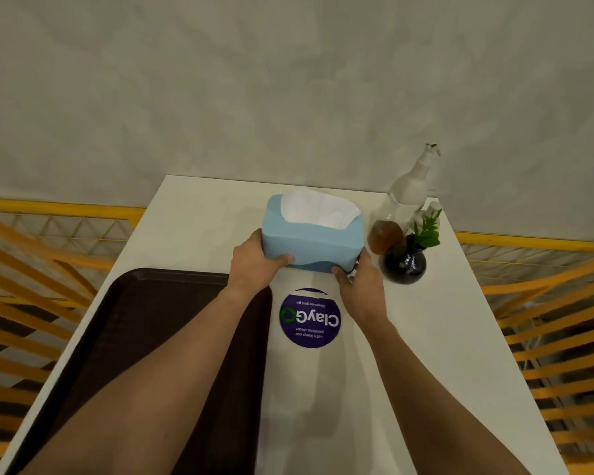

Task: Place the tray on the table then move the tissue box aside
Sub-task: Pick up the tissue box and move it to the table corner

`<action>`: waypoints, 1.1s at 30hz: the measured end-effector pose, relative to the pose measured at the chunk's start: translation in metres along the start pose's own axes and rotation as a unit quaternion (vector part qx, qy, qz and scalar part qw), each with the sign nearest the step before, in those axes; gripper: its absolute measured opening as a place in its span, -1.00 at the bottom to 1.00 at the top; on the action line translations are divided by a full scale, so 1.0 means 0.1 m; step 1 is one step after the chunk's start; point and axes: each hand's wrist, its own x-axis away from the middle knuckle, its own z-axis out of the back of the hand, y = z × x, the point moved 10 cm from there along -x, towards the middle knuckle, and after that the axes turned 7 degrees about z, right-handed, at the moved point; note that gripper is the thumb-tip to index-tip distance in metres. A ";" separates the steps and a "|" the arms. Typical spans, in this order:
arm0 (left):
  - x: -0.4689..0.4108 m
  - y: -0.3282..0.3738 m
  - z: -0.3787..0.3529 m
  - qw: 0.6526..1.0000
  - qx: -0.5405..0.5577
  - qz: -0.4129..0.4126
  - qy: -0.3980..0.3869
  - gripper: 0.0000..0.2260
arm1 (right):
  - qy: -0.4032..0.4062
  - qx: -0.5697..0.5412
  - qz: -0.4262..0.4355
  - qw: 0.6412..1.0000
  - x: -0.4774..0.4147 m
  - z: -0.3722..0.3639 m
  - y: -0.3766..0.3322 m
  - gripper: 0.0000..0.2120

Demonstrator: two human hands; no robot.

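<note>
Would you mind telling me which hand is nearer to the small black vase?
The right hand. It grips the right end of the tissue box, just left of the black vase. The left hand holds the box's opposite end, with the box between it and the vase.

Soft, even indoor light, faint shadows, wide-angle bending at edges.

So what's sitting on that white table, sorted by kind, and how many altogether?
Tray: 1
Tissue box, held by the left hand and right hand: 1
Spray bottle: 1
Vase with a green sprig: 1
Brown ball: 1
Round sticker: 1
Total: 6
</note>
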 end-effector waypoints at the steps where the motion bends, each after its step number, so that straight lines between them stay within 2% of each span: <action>1: 0.00 -0.01 0.11 1.000 0.001 -0.007 0.003 -0.41 | -0.003 0.008 0.008 1.000 0.00 -0.05 -0.09 -0.50; 21: -0.29 -1.00 2.50 0.998 -0.021 -0.040 0.040 -0.41 | -0.020 0.031 0.019 0.999 0.25 -1.87 -1.80 -0.40; 33: -0.78 -1.26 2.65 0.998 -0.031 -0.039 0.040 -0.45 | -0.043 0.037 0.021 0.998 -0.13 -2.34 -1.90 -0.39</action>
